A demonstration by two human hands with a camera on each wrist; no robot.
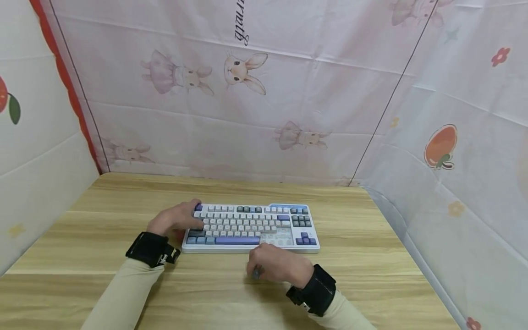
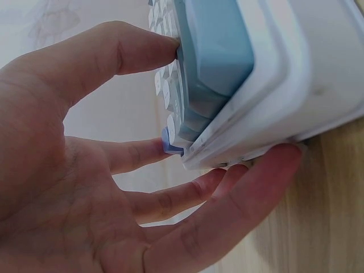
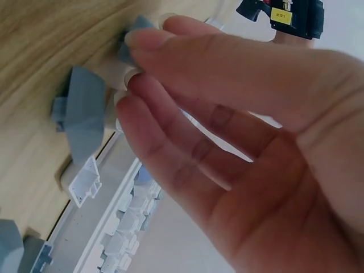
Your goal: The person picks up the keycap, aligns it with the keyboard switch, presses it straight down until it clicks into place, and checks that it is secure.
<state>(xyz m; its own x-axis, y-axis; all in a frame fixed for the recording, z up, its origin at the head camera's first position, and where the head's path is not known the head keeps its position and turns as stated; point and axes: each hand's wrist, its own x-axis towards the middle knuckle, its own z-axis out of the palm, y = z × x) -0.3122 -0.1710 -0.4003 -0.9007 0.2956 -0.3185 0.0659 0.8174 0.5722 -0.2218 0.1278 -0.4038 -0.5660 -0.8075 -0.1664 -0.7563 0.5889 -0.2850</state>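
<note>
A white keyboard (image 1: pixel 247 250) with white, grey, blue and purple keycaps lies on the table, with a bare patch (image 1: pixel 277 237) in its lower rows, right of the purple space bar (image 1: pixel 238 240). My left hand (image 1: pixel 177 217) grips its left end: the thumb (image 2: pixel 151 48) presses on the keys, another finger touches the purple corner key (image 2: pixel 169 141), and others bear on the side and lower edge. Just in front of the keyboard, my right hand (image 1: pixel 278 263) pinches a small blue-grey keycap (image 3: pixel 136 37). Beyond its fingertips show a larger grey keycap (image 3: pixel 85 116) and a white keycap (image 3: pixel 84 185).
More grey keycaps (image 3: pixel 8 247) appear at the lower left of the right wrist view. The wooden table (image 1: pixel 354 284) is walled by printed cloth, at the back (image 1: pixel 247 151) and on both sides. Black bands (image 1: pixel 150 249) are strapped round both wrists.
</note>
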